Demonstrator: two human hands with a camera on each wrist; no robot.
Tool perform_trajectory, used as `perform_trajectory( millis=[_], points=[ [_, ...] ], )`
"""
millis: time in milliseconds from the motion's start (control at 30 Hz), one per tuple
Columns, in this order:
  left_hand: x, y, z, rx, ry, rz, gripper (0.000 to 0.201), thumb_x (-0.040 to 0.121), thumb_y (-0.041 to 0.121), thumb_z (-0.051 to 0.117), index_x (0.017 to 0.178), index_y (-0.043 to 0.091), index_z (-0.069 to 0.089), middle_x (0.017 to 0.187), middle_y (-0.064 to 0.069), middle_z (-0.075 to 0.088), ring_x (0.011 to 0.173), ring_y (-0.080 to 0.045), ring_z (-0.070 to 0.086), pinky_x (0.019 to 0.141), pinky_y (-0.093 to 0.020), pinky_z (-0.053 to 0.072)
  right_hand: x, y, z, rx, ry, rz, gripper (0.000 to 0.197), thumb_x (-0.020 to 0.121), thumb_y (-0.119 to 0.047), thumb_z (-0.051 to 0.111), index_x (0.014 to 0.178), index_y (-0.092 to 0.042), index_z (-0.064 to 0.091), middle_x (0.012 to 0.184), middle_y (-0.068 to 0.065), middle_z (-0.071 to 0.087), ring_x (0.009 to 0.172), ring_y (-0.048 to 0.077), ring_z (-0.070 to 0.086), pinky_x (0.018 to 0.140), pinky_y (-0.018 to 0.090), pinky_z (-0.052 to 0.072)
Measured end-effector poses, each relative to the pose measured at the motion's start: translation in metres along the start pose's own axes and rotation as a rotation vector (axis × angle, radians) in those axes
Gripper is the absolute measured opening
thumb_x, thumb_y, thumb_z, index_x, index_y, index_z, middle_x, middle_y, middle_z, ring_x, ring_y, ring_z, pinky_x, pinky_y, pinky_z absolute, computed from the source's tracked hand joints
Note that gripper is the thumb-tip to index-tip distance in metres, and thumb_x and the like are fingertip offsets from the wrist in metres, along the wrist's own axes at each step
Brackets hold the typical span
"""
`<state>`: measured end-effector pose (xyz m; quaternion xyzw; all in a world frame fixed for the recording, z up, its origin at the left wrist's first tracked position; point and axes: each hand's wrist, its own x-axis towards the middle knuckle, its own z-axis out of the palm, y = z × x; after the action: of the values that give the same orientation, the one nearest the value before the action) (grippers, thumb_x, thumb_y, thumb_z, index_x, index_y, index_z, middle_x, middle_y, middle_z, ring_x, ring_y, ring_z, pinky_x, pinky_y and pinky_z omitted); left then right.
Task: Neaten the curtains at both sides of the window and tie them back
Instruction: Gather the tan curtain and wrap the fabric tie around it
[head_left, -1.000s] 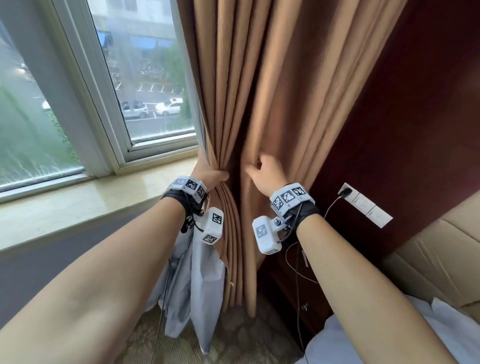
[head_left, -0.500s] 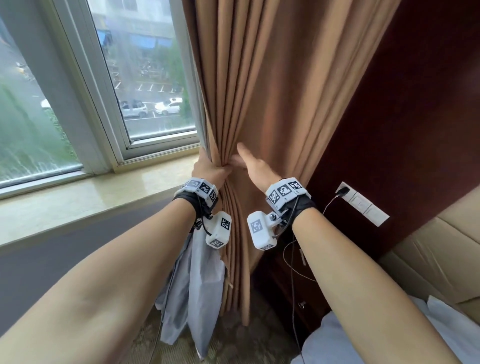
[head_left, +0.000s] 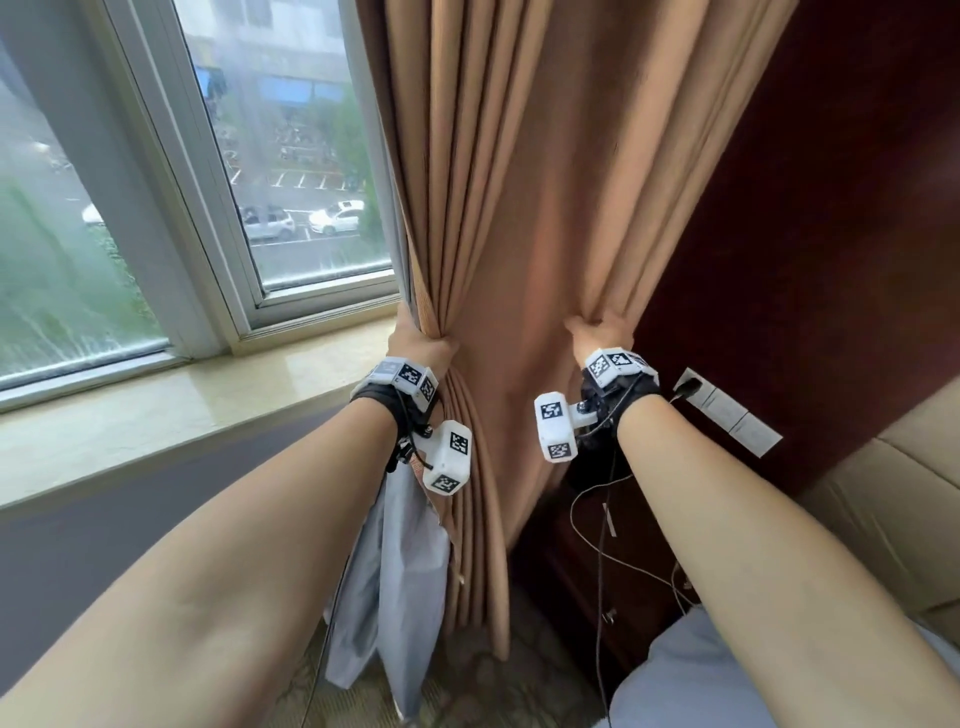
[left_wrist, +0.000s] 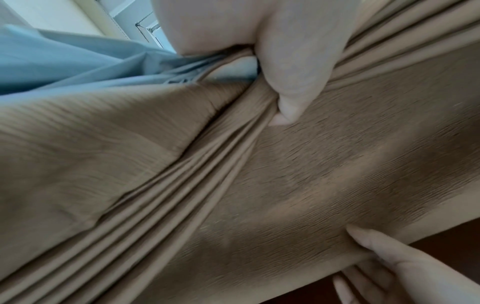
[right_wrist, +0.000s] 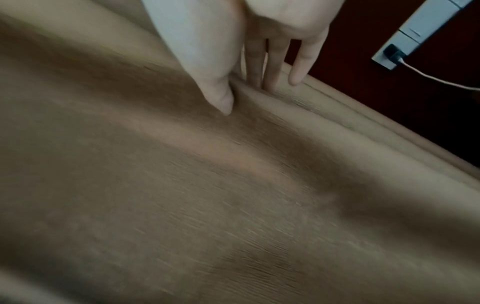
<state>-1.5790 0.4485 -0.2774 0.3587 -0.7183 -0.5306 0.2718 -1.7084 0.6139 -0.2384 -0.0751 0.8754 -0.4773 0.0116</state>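
Note:
A tan curtain (head_left: 524, 218) hangs to the right of the window (head_left: 291, 171), with its grey lining (head_left: 400, 582) showing below. My left hand (head_left: 423, 343) grips the gathered folds at sill height. In the left wrist view its thumb (left_wrist: 291, 86) presses into the folds of the curtain (left_wrist: 311, 164), beside the lining (left_wrist: 64, 61). My right hand (head_left: 597, 332) pinches the curtain's right edge, apart from the left hand, and a flat panel stretches between them. In the right wrist view the thumb (right_wrist: 215, 88) and fingers (right_wrist: 275, 70) nip a fold of the curtain (right_wrist: 207, 185).
A stone windowsill (head_left: 156, 415) runs on the left. On the dark wood wall (head_left: 831, 208) to the right is a socket strip (head_left: 727, 410) with a plugged charger, and its cable (head_left: 597, 545) trails down. A padded headboard (head_left: 883, 519) and white bedding (head_left: 675, 686) lie at lower right.
My right hand has gone from beside the left hand out to the right and taken hold of the curtain's edge, spreading a panel flat. The left hand kept its grip.

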Motion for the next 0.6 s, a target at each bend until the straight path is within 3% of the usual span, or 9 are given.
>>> perform_trajectory(
  millis=[67,133,200,267,400,500,600],
  points=[
    [0.005,-0.003,0.000,-0.008,-0.009,-0.001,0.058,0.080,0.011,0.064,0.133,0.019,0.041,0.086,0.010,0.053,0.073,-0.007,0.053,0.055,-0.020,0.039,-0.005,-0.004,0.002,-0.001,0.041,-0.057,0.026,0.090,-0.025,0.064,0.102,-0.003,0.063,0.088,0.011,0.062,0.088,0.034,0.065,0.073,0.034,0.047],
    [0.008,-0.003,-0.001,-0.016,-0.021,-0.003,0.056,0.081,0.012,0.064,0.132,0.018,0.042,0.087,0.009,0.054,0.072,-0.007,0.053,0.055,-0.020,0.040,-0.019,-0.007,0.004,-0.007,0.037,-0.103,0.023,0.091,-0.021,0.063,0.097,0.001,0.062,0.079,0.010,0.058,0.073,0.030,0.055,0.062,0.028,0.033],
    [0.011,-0.005,-0.001,-0.020,-0.042,0.005,0.056,0.082,0.012,0.064,0.132,0.018,0.040,0.089,0.007,0.055,0.072,-0.005,0.052,0.056,-0.020,0.040,-0.037,-0.009,0.006,0.019,-0.036,-0.144,0.015,0.092,-0.015,0.062,0.090,-0.001,0.059,0.068,0.004,0.051,0.060,0.021,0.044,0.057,0.022,0.027],
    [0.014,-0.005,-0.001,-0.032,-0.101,0.018,0.063,0.079,0.010,0.067,0.133,0.018,0.038,0.092,0.005,0.056,0.078,-0.008,0.055,0.061,-0.023,0.043,-0.051,-0.012,0.011,0.040,-0.157,-0.199,0.007,0.090,-0.010,0.062,0.092,-0.006,0.058,0.072,0.005,0.053,0.060,0.016,0.046,0.057,0.020,0.031],
    [0.015,-0.006,0.001,-0.067,-0.228,0.067,0.083,0.057,0.015,0.075,0.131,0.019,0.038,0.100,-0.001,0.061,0.092,-0.019,0.064,0.072,-0.032,0.054,-0.066,-0.027,0.023,0.045,-0.333,-0.289,0.019,0.086,-0.009,0.067,0.103,-0.007,0.061,0.100,0.007,0.066,0.089,0.022,0.061,0.080,0.026,0.043],
    [0.012,-0.005,-0.004,-0.099,-0.313,0.097,0.099,0.052,0.014,0.076,0.137,0.022,0.027,0.106,-0.005,0.060,0.096,-0.019,0.063,0.079,-0.038,0.057,-0.071,-0.038,0.029,0.023,-0.416,-0.279,0.021,0.088,-0.009,0.068,0.099,-0.020,0.055,0.104,0.007,0.066,0.096,0.022,0.062,0.087,0.027,0.045],
    [0.009,-0.005,-0.007,-0.123,-0.426,0.150,0.113,0.045,0.017,0.079,0.141,0.019,0.021,0.114,-0.010,0.059,0.101,-0.022,0.064,0.082,-0.041,0.059,-0.074,-0.041,0.041,-0.008,-0.468,-0.257,0.009,0.078,-0.030,0.064,0.085,-0.031,0.058,0.109,0.011,0.071,0.099,0.027,0.066,0.096,0.051,0.051]
  ],
)
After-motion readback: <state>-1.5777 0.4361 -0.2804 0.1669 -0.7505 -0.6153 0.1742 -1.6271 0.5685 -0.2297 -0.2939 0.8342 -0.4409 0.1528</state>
